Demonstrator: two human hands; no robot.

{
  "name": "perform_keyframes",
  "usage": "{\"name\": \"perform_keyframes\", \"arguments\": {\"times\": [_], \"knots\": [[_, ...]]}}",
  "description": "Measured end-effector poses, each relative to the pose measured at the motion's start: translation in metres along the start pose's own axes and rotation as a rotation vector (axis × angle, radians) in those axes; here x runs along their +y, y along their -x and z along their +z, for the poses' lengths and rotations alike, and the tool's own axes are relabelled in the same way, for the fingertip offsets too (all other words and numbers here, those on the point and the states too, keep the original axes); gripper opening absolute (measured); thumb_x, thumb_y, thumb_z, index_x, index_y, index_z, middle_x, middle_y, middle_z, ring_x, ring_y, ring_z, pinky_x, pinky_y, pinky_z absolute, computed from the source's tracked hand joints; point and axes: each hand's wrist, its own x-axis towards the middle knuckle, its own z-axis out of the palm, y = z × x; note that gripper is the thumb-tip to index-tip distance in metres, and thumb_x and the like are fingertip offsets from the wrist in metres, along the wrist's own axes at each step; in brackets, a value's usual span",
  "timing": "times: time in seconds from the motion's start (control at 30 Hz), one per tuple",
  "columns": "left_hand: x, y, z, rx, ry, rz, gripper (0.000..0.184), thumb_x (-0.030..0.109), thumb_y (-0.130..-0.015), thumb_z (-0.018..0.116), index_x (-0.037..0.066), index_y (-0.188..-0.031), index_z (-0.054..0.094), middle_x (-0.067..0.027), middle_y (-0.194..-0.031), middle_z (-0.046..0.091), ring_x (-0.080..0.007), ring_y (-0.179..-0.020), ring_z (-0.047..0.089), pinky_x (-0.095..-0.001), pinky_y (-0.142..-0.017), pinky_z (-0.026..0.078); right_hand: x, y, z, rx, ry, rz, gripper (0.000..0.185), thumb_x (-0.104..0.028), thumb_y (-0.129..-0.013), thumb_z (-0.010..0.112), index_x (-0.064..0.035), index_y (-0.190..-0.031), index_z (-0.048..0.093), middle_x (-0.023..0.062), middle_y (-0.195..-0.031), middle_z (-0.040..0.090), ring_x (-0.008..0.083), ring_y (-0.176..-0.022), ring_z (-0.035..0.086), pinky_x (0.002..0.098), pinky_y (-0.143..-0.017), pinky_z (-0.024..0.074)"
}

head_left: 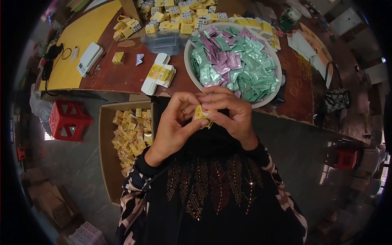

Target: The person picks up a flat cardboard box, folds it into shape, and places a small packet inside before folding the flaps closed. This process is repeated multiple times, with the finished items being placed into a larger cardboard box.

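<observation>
Both my hands meet in front of my chest around a small yellow printed box (201,114). My left hand (176,120) grips its left side, thumb on the near face. My right hand (232,113) closes on its right side, with fingers bent over the top. Fingers cover much of the box, so I cannot tell whether its flap is closed. Just beyond my hands stands a round white basin (188,61) heaped with green sachets (257,61) and purple sachets (232,61). A stack of flat box blanks (160,74), white and yellow, lies at the table's near edge.
Left of my lap, a cardboard carton (105,151) holds many small yellow boxes (130,126). A red stool (70,119) stands farther left. On the table (110,77) are a white device (90,58), a lone yellow box (118,58), a small sachet (139,59) and clear plastic sheets (165,42).
</observation>
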Motion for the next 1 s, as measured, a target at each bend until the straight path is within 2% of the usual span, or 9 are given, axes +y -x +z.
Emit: {"name": "perform_keyframes", "arguments": {"times": [0.07,0.13,0.2,0.33,0.4,0.73,0.83,0.9,1.0], "knots": [[-0.001,0.001,0.001,0.018,-0.053,0.025,0.041,-0.011,-0.088,0.067,0.003,-0.119,0.043,-0.0071,-0.115,0.057,-0.0124,-0.111,0.059,-0.0274,-0.095,0.05,-0.003,-0.001,0.002,0.007,0.001,0.026,0.018,-0.005,-0.081,0.077,-0.002,-0.098,0.073,0.0114,-0.109,0.073,0.028,-0.118,0.062,0.0402,-0.099,0.0491],[-0.002,0.001,0.001,0.023,-0.137,0.048,0.043,-0.011,-0.087,0.068,0.001,-0.118,0.041,-0.0095,-0.114,0.055,-0.018,-0.112,0.06,-0.0276,-0.09,0.053,-0.005,-0.001,0.004,0.015,0.003,0.051,0.017,-0.002,-0.08,0.077,-0.0017,-0.097,0.073,0.0114,-0.109,0.073,0.0276,-0.117,0.063,0.0399,-0.098,0.0496],[0.002,-0.001,0.004,0.026,-0.157,0.03,0.043,-0.011,-0.087,0.068,0.001,-0.118,0.041,-0.0092,-0.114,0.055,-0.0177,-0.112,0.06,-0.0279,-0.091,0.052,-0.007,-0.001,0.006,0.07,-0.052,0.076,0.014,0.002,-0.081,0.075,-0.0001,-0.095,0.072,0.0128,-0.107,0.073,0.0267,-0.11,0.067,0.0383,-0.096,0.0517],[0.001,0.0,0.002,0.014,-0.22,-0.007,0.044,-0.011,-0.087,0.068,0.001,-0.12,0.042,-0.0084,-0.115,0.055,-0.0169,-0.111,0.06,-0.0283,-0.092,0.052,-0.007,0.0,0.005,0.082,-0.151,0.147,0.01,0.003,-0.084,0.073,0.0026,-0.094,0.071,0.0143,-0.107,0.072,0.023,-0.104,0.069,0.0348,-0.093,0.0539],[0.003,0.0,0.004,0.019,-0.201,-0.036,0.044,-0.011,-0.087,0.068,0.002,-0.12,0.042,-0.0085,-0.117,0.056,-0.0168,-0.112,0.06,-0.0282,-0.093,0.052,-0.01,0.002,0.006,0.123,-0.28,0.315,0.006,0.002,-0.087,0.071,0.0044,-0.093,0.069,0.0157,-0.107,0.072,0.0188,-0.1,0.069,0.031,-0.089,0.0552],[0.0,0.0,0.005,0.034,-0.139,-0.078,0.044,-0.011,-0.088,0.067,0.003,-0.123,0.044,-0.008,-0.119,0.059,-0.013,-0.112,0.059,-0.0264,-0.093,0.049,-0.009,0.003,0.002,0.13,-0.346,0.407,0.006,0.0,-0.09,0.07,0.0034,-0.092,0.067,0.0144,-0.104,0.072,0.0149,-0.096,0.068,0.0285,-0.084,0.0555],[0.002,0.0,0.007,0.04,-0.034,-0.069,0.041,-0.01,-0.091,0.065,0.003,-0.124,0.044,-0.0074,-0.119,0.058,-0.0118,-0.111,0.059,-0.0245,-0.091,0.05,-0.004,0.004,-0.002,0.074,-0.189,0.258,0.007,-0.001,-0.087,0.073,0.002,-0.092,0.069,0.0128,-0.103,0.072,0.0179,-0.096,0.069,0.0312,-0.084,0.055],[0.002,0.001,0.008,0.023,-0.014,-0.049,0.037,-0.009,-0.092,0.063,0.003,-0.123,0.045,-0.0067,-0.119,0.057,-0.0112,-0.11,0.059,-0.0236,-0.09,0.05,-0.003,0.002,-0.003,0.031,-0.031,0.029,0.01,-0.003,-0.084,0.076,-0.0005,-0.092,0.071,0.0116,-0.102,0.072,0.0234,-0.098,0.069,0.0334,-0.085,0.0542],[0.001,0.001,0.008,0.002,0.002,-0.019,0.031,-0.007,-0.094,0.061,0.002,-0.12,0.048,-0.0055,-0.12,0.056,-0.0104,-0.11,0.059,-0.0224,-0.089,0.05,-0.004,-0.002,-0.004,-0.006,0.067,-0.1,0.013,-0.003,-0.081,0.078,-0.0017,-0.093,0.071,0.0124,-0.107,0.071,0.0271,-0.1,0.069,0.0335,-0.087,0.0538]]}}
